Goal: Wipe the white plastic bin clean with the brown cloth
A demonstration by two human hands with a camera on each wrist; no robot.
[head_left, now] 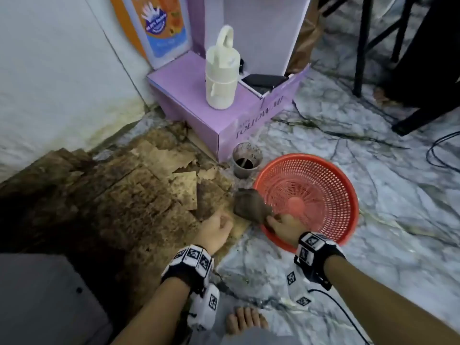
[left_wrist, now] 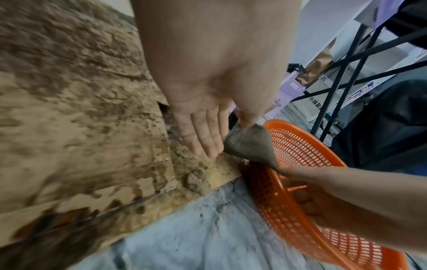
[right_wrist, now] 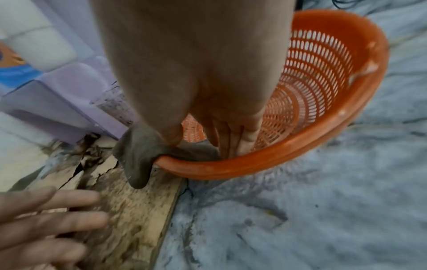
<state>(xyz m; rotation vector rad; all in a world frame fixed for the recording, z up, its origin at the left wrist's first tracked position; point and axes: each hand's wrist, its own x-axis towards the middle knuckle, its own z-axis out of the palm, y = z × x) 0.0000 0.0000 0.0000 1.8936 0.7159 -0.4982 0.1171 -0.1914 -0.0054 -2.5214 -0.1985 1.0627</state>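
Pinching: your right hand (head_left: 283, 224) grips brown cloth (head_left: 250, 205) over the orange basket (head_left: 348, 195) rim;
Left hand (head_left: 216, 230): fingers relaxed, holding nothing, beside the cloth;
White bin: not visible.

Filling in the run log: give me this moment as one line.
right hand: pinches brown cloth over orange basket rim | left hand: open, over soiled cardboard | white bin: not in view

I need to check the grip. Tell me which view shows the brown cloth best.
The right wrist view: the cloth drapes over the orange basket's rim, pinched by the right hand. The left wrist view shows one folded corner; the head view a small dark lump.
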